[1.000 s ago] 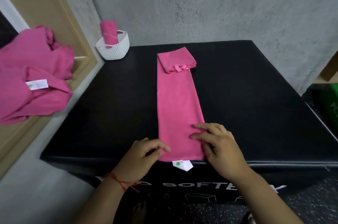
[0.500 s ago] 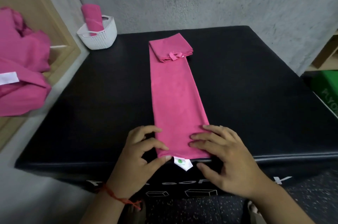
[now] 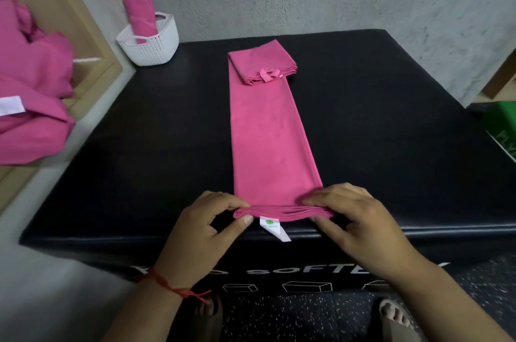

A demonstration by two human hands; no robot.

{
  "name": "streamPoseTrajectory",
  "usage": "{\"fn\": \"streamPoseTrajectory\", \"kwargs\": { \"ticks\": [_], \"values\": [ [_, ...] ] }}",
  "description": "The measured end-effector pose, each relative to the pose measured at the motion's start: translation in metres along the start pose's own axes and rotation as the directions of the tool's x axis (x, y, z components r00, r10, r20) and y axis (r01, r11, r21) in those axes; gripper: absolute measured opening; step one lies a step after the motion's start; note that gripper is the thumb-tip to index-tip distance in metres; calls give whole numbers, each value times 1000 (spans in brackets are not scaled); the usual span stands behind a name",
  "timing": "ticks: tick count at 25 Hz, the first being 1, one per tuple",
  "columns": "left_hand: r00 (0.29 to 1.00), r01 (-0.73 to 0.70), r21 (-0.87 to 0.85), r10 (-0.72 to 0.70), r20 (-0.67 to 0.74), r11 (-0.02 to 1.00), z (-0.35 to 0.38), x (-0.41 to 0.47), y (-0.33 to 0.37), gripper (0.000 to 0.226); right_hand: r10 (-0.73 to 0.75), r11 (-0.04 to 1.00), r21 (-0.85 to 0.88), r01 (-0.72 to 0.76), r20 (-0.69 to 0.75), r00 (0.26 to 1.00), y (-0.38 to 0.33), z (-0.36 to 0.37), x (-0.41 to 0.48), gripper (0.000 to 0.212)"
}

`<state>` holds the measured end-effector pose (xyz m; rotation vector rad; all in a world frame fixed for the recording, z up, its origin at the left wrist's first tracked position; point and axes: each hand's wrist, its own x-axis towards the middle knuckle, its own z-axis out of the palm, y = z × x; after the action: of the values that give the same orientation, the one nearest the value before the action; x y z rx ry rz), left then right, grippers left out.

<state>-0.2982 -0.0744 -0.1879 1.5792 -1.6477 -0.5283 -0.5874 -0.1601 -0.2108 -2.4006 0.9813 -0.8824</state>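
In the head view, a long pink cloth strip [image 3: 268, 132] lies flat down the middle of a black padded box [image 3: 391, 132], running from its far edge to its near edge, the far end folded back on itself. At the near edge the left hand [image 3: 206, 224] and right hand [image 3: 354, 221] both pinch the strip's layered end, thumbs beneath. A white label [image 3: 275, 230] hangs there. A white woven basket [image 3: 148, 45] holding a rolled pink cloth [image 3: 139, 14] stands at the far left corner.

Left grip [image 3: 203, 227]: thumb and forefinger are pinching the near end of the pink towel [image 3: 268, 132]. Right grip [image 3: 354, 221]: fingers are curling over the same end, thumb underneath. Both forearms are angling inward, bare.
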Motion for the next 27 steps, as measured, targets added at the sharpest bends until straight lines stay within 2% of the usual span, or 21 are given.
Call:
{"fn": "streamPoseTrajectory", "kwargs": {
  "ticks": [5,11,16,19,22,25,27],
  "values": [
    [992,-49,38,44,120,998,-10,6,-7,9,-34,989,148,25,65,997,7,-13,14,27],
    [988,-23,42,16,152,999,-13,14,-6,2,-36,981,196,4,162,986,10,-25,20,27],
    [998,13,61,-17,68,998,-5,15,-3,15,39,969,234,-81,178,983,10,-21,22,23],
    [998,64,104,-62,-25,993,5,16,0,17,131,954,253,-163,139,982,7,-19,22,8],
    [989,-32,202,60,-133,979,9,16,1,22,127,973,185,-141,85,988,5,-15,22,15],
    [967,-209,254,238,-89,944,12,12,-2,27,104,982,151,-112,59,993,4,-15,21,19],
    [954,-276,266,298,-45,924,15,10,-5,33,50,991,121,-56,51,997,3,-16,20,25]
  ]
}}
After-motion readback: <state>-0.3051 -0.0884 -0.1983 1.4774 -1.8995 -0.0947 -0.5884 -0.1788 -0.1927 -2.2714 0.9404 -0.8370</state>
